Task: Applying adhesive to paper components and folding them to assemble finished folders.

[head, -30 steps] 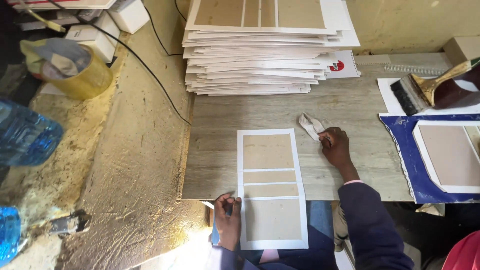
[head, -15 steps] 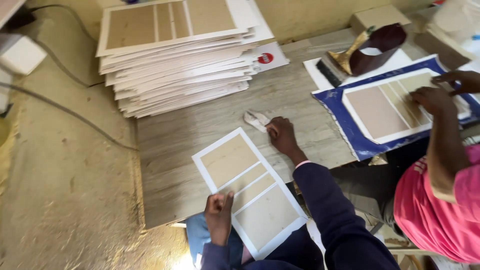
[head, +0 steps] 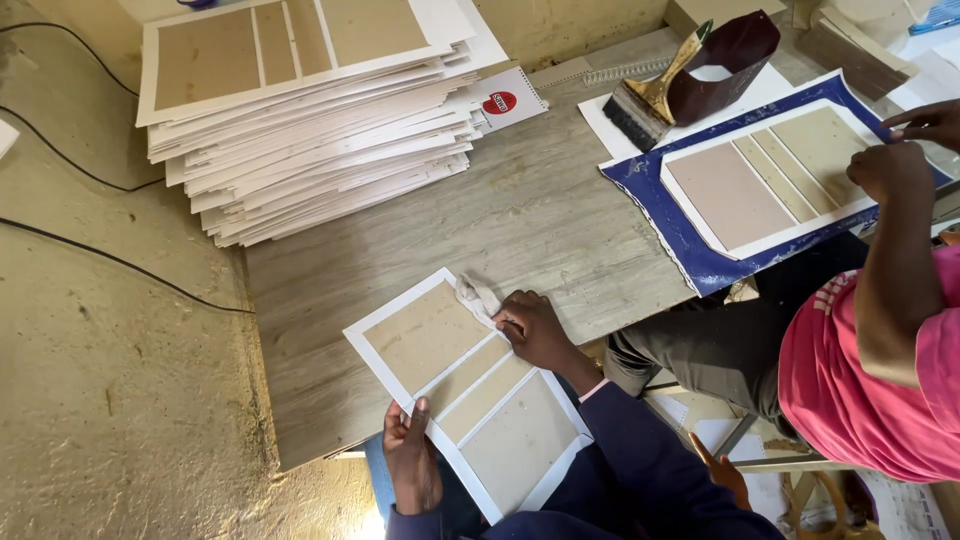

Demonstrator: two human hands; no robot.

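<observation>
At the desk's (head: 560, 215) near edge, a white-bordered board sheet (head: 470, 385) lying slantwise, its lower end overhanging. Left hand (head: 412, 462) clamped on the sheet's near left edge, thumb on top. Right hand (head: 535, 328) curled around a small white cloth (head: 478, 295), pressing it at the sheet's far right edge. Toward the far left corner, a tall stack of like sheets (head: 310, 120). Toward the right edge, a co-worker's hands (head: 895, 165) on another sheet over blue paper (head: 690, 245), brush (head: 650, 100) just behind.

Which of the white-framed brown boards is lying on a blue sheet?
The board at the right, in front of the co-worker in pink, lies on the blue sheet. The one under the person's hands rests on bare table, and the rest are in the stack.
</observation>
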